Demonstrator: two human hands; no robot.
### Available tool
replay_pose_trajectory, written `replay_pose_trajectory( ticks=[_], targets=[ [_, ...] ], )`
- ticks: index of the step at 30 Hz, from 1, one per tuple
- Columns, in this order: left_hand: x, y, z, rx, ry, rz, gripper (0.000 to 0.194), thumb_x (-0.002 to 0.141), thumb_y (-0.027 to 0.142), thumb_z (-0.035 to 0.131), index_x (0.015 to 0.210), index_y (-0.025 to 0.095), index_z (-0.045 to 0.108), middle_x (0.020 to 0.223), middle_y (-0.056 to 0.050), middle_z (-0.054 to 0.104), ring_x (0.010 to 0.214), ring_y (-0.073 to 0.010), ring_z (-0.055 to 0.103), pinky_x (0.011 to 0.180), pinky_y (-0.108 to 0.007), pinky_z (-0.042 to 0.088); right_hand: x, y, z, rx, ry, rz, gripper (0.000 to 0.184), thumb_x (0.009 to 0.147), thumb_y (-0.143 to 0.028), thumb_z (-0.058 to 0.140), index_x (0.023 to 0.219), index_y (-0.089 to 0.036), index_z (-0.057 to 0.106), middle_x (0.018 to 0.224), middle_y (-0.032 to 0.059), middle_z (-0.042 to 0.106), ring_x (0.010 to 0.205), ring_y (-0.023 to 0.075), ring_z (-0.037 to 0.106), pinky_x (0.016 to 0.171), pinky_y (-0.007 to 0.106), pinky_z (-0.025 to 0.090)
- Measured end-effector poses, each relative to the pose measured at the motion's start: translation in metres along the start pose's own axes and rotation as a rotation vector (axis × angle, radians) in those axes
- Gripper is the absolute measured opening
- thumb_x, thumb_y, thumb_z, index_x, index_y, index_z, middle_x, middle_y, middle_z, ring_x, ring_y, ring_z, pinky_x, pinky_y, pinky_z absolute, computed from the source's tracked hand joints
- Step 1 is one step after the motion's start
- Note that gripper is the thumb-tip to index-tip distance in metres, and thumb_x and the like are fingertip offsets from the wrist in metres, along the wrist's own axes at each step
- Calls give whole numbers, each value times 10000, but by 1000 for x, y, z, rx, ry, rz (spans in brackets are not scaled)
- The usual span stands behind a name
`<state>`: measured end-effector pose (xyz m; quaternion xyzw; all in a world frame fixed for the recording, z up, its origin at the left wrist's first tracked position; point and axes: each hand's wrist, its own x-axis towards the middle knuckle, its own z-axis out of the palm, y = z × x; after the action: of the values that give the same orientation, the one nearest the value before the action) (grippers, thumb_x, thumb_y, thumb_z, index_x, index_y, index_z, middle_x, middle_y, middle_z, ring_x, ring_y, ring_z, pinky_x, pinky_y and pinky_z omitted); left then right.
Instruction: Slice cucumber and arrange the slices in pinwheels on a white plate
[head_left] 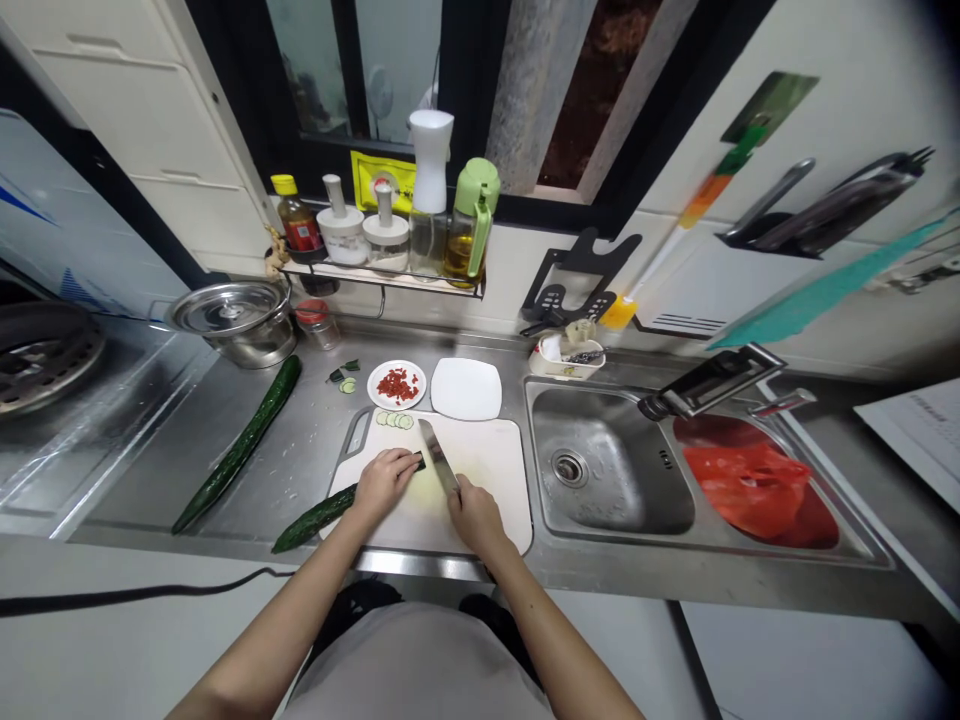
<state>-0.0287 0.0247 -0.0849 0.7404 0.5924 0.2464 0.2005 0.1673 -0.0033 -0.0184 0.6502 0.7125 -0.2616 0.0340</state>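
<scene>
The left hand (385, 482) pinched the near cucumber (315, 518) on the cutting board (491, 468); the right hand (474, 512) gripped a kitchen knife (438, 455)

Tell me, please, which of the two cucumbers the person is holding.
The cucumber reaching onto the cutting board, held by the left hand beside the knife; the other cucumber lies untouched on the steel counter, farther left.

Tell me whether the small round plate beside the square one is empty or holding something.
Holding something: chopped red pieces lie across the middle of the round plate, leaving its white rim showing.
</scene>
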Motion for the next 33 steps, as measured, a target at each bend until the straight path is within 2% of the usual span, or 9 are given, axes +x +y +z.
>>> replay_pose_trajectory(
  ticks=[7,17,33],
  targets=[
    [-1,-4,4,18,-19,6,280,927,344,479,1087,297,705,1062,-31,686,988,-177,595,902,-308,474,-5,-16,-2,-30,-34,9,274,932,-165,344,1097,-141,562,932,119,691,862,229,644,671,282,349],
    [-2,-2,5,70,87,106,257,935,328,483,1042,269,709,994,-25,694,935,-165,600,833,-295,485,-6,-22,1,-16,-61,7,290,929,-154,342,1110,-113,565,941,148,690,886,244,651,695,296,393],
    [-1,-2,3,87,70,106,250,933,316,481,1019,273,712,983,-27,695,930,-167,606,808,-287,486,-15,-35,-2,-40,-124,15,276,923,-127,354,1133,-103,530,968,159,676,945,243,649,741,299,440]
  ],
)
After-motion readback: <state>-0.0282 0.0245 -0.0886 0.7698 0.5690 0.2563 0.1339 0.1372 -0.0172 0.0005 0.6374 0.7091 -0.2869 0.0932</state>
